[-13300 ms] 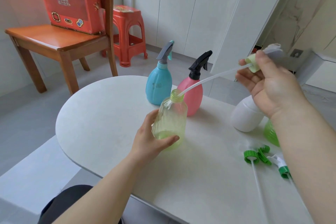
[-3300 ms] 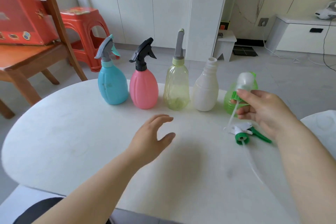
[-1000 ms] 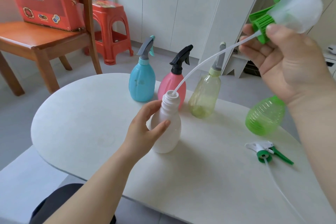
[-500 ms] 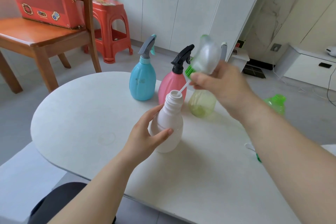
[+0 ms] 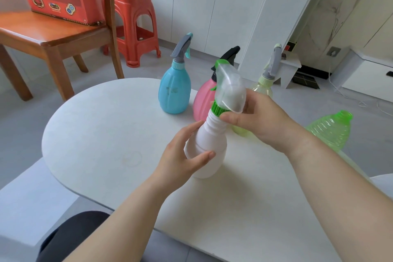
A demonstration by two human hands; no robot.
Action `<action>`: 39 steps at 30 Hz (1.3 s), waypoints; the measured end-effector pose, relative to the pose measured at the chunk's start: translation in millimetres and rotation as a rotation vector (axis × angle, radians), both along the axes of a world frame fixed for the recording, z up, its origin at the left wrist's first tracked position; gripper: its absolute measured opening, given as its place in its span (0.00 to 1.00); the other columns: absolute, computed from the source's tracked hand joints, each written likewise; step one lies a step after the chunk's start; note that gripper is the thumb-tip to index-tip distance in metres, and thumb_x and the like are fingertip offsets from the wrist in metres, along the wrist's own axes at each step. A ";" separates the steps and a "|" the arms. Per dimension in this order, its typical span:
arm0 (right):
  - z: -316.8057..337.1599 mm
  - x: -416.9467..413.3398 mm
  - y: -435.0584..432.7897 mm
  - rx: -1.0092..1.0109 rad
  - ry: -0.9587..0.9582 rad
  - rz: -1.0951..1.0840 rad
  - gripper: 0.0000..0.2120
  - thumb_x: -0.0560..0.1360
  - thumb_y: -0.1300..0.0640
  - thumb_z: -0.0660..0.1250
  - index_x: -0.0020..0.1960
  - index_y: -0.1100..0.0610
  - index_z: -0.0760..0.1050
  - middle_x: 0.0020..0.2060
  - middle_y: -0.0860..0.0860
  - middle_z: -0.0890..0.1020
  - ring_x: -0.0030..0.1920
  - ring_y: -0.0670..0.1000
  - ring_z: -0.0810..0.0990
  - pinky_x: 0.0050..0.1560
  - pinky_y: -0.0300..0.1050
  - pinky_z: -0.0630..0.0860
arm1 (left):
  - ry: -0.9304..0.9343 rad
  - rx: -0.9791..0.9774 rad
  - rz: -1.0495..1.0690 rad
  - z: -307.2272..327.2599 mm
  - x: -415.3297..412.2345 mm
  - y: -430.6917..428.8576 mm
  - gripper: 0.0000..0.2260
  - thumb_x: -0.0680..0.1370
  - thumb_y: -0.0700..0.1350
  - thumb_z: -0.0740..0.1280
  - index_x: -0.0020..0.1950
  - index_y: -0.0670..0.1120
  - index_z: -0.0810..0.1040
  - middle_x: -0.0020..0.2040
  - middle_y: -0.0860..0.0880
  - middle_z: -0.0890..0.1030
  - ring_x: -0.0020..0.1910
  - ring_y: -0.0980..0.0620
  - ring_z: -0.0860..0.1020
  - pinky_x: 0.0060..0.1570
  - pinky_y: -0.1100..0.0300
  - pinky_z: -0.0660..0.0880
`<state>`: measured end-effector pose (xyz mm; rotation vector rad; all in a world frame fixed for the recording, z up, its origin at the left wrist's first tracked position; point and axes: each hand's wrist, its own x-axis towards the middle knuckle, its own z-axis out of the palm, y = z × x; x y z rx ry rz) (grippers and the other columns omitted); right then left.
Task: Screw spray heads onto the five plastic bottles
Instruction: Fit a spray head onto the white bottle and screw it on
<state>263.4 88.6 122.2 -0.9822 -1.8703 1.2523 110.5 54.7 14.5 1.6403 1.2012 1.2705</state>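
**Spray head seated on the white bottle, both hands engaged**

The white bottle [image 5: 209, 144] is stood on the table [image 5: 102, 134], slightly tilted, and is gripped around its lower body by the left hand [image 5: 180, 161], whose thumb is pressed across the front and whose fingers are wrapped behind. The spray head [image 5: 228, 89] is set on the bottle's neck and is pinched at its green collar by the right hand [image 5: 261, 119], closed around it from the right side, thumb lying just under the ribbed ring.

The bottle is made of opaque, smooth white plastic, with a rounded belly, a stepped shoulder and a ridged neck. The spray head is formed of a translucent, frosted hood over a bright green nozzle tip and a green ribbed screw collar. Whether the collar is fully tightened cannot be told.

Behind the hands, three bottles with heads already fitted are lined up: a blue bottle [image 5: 175, 93] with a grey trigger, a pink bottle [image 5: 202, 102] with a black trigger, and a pale yellow bottle [image 5: 262, 88], translucent, partly hidden by the right hand. To the right, a green bottle [image 5: 329, 132] of ribbed translucent plastic is seen with its threaded neck uncapped, partly covered by the right forearm.

The table is matt white with a rounded edge.
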 end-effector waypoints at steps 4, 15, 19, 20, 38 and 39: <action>-3.5 -6.4 -3.4 0.050 0.016 -0.101 0.13 0.67 0.66 0.69 0.42 0.48 0.73 0.34 0.40 0.83 0.39 0.37 0.81 0.40 0.29 0.74 | -0.001 0.036 0.065 -0.7 5.4 -1.7 0.25 0.68 0.44 0.72 0.55 0.66 0.64 0.53 0.67 0.70 0.51 0.77 0.67 0.49 0.84 0.61; -9.2 1.7 -1.1 -0.061 0.031 -0.030 0.15 0.62 0.59 0.71 0.47 0.51 0.74 0.41 0.44 0.84 0.47 0.44 0.81 0.50 0.37 0.77 | 0.039 -0.127 -0.184 2.5 -15.3 10.9 0.37 0.61 0.50 0.74 0.62 0.68 0.56 0.62 0.67 0.64 0.61 0.75 0.62 0.56 0.80 0.59; -8.9 0.8 0.3 -0.049 0.000 -0.014 0.11 0.64 0.59 0.71 0.46 0.49 0.77 0.39 0.41 0.84 0.46 0.40 0.81 0.47 0.31 0.76 | 0.031 -0.222 -0.293 1.7 -8.2 12.8 0.32 0.60 0.47 0.72 0.57 0.68 0.62 0.56 0.65 0.72 0.54 0.73 0.71 0.47 0.79 0.68; -10.8 0.3 -0.9 -0.034 0.017 -0.077 0.10 0.66 0.62 0.71 0.44 0.50 0.77 0.38 0.41 0.84 0.44 0.40 0.81 0.47 0.32 0.76 | 0.021 -0.211 -0.235 0.7 -3.4 11.0 0.31 0.59 0.48 0.73 0.55 0.69 0.63 0.54 0.66 0.72 0.51 0.72 0.72 0.44 0.80 0.68; -14.4 -4.0 0.9 -0.061 0.008 -0.230 0.16 0.65 0.63 0.72 0.49 0.59 0.72 0.50 0.60 0.81 0.49 0.51 0.80 0.55 0.50 0.77 | 0.062 -0.188 -0.125 -7.6 7.4 13.2 0.30 0.56 0.52 0.74 0.50 0.69 0.63 0.50 0.67 0.72 0.53 0.59 0.73 0.46 0.71 0.70; -17.1 -9.6 -1.6 -0.015 0.002 -0.333 0.16 0.64 0.61 0.73 0.49 0.61 0.72 0.50 0.61 0.81 0.50 0.55 0.80 0.57 0.55 0.76 | 0.084 -0.146 -0.023 -9.2 14.8 9.2 0.30 0.56 0.53 0.75 0.49 0.69 0.62 0.48 0.68 0.71 0.51 0.58 0.72 0.46 0.66 0.69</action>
